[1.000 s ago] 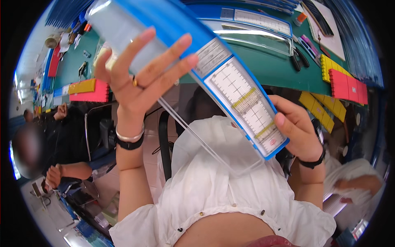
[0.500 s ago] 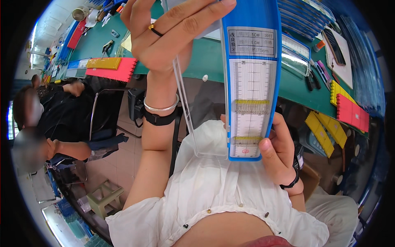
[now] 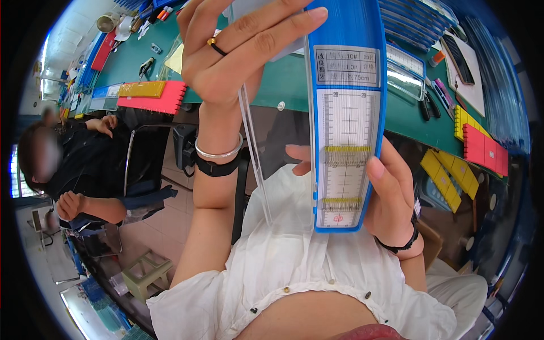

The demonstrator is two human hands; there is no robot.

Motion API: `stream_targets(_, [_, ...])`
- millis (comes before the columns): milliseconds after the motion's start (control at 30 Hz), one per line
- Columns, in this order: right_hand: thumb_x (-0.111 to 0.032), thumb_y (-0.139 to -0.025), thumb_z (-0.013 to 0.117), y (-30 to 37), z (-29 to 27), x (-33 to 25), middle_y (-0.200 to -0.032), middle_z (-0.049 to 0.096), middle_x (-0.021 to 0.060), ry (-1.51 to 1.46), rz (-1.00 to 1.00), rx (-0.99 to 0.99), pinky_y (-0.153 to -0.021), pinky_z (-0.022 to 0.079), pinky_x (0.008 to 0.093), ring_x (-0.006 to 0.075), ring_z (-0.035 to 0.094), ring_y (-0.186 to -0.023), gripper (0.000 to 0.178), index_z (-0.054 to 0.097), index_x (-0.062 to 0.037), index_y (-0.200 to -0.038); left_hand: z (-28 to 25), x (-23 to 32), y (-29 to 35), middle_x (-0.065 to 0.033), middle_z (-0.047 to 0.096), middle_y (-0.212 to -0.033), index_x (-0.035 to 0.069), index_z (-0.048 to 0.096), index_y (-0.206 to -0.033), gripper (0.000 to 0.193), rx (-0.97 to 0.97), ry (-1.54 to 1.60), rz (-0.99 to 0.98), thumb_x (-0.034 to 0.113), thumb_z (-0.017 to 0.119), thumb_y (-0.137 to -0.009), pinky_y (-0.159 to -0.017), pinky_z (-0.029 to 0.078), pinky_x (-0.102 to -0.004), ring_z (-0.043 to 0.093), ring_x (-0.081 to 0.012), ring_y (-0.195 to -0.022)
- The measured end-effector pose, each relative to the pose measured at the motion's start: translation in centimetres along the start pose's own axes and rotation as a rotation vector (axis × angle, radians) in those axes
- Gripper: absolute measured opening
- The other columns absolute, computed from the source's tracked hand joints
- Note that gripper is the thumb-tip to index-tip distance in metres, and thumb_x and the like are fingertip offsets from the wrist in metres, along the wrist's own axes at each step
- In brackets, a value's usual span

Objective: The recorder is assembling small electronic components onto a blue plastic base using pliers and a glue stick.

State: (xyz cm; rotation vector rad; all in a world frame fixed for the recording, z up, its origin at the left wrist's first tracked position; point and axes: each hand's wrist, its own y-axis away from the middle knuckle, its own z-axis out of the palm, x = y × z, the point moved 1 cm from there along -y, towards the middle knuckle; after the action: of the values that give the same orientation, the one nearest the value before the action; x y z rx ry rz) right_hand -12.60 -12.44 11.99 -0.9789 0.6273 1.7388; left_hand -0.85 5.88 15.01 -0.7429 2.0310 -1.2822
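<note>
Upright before my chest is a long, narrow blue fishing-leader box (image 3: 347,124), its clear hinged lid (image 3: 255,141) swung out to the left. Fine lines run lengthwise over its white ruler-marked insert. Two yellowish comb-like strips (image 3: 347,150) cross the lower half. My left hand (image 3: 232,51) is closed about the lid near the top, fingers reaching across to the box's left edge; some fingertips leave the picture. My right hand (image 3: 394,190) grips the box low down, thumb against its right edge. Its fingers pass behind and show through the clear lid.
A green-topped table (image 3: 283,90) lies beyond, with red boards (image 3: 152,102), yellow boards (image 3: 445,175), a second clear-lidded box (image 3: 405,73), pliers (image 3: 146,67) and a phone (image 3: 458,59). A seated co-worker (image 3: 93,153) is at left, near a plastic stool (image 3: 146,272).
The box has come slightly lower. My right hand has shifted up along its side, and more of its fingers show through the lid. The co-worker's hands have moved.
</note>
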Motion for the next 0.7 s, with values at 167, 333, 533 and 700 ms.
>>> stream_targets(167, [-0.024, -0.100, 0.041, -0.9, -0.2, 0.0, -0.127, 0.056, 0.0402, -0.055, 0.033, -0.019, -0.096, 0.051, 0.0480, 0.0445, 0.065, -0.109, 0.055, 0.037, 0.0124, -0.140, -0.7, 0.6, -0.2, -0.0009, 0.078, -0.104, 0.017, 0.080, -0.093, 0.014, -0.157, -0.070, -0.061, 0.018, 0.070, -0.084, -0.105, 0.045, -0.0362, 0.069, -0.0212, -0.110])
stream_targets(333, [-0.020, -0.097, 0.041, -1.9, 0.1, 0.4, -0.129, 0.054, 0.0413, -0.081, -0.001, -0.006, -0.101, 0.048, 0.0509, 0.0475, 0.062, -0.113, 0.055, 0.035, 0.0149, -0.140, -0.8, 0.4, -0.4, -0.0056, 0.077, -0.104, 0.016, 0.080, -0.095, 0.014, -0.157, -0.025, -0.130, 0.016, 0.068, -0.087, -0.111, 0.043, -0.0402, 0.070, -0.0234, -0.110])
stream_targets(533, [-0.019, -0.093, 0.042, -1.4, 1.2, -0.3, -0.130, 0.054, 0.0393, -0.096, 0.020, 0.038, -0.102, 0.048, 0.0515, 0.0472, 0.061, -0.115, 0.059, 0.035, 0.0146, -0.140, -1.1, -0.6, -0.7, -0.0023, 0.076, -0.107, 0.016, 0.079, -0.102, 0.023, -0.105, 0.164, -0.095, 0.008, 0.070, -0.083, -0.097, 0.053, -0.0369, 0.070, -0.0184, -0.107])
stream_targets(700, [-0.017, -0.096, 0.040, -0.8, 0.6, 0.9, -0.132, 0.054, 0.0386, -0.074, -0.042, 0.003, -0.105, 0.045, 0.0531, 0.0483, 0.059, -0.119, 0.056, 0.033, 0.0147, -0.141, -0.8, -0.5, 0.8, 0.0012, 0.076, -0.108, 0.022, 0.078, -0.099, 0.023, -0.013, 0.023, 0.043, 0.009, 0.071, -0.081, -0.091, 0.057, -0.0342, 0.070, -0.0168, -0.106])
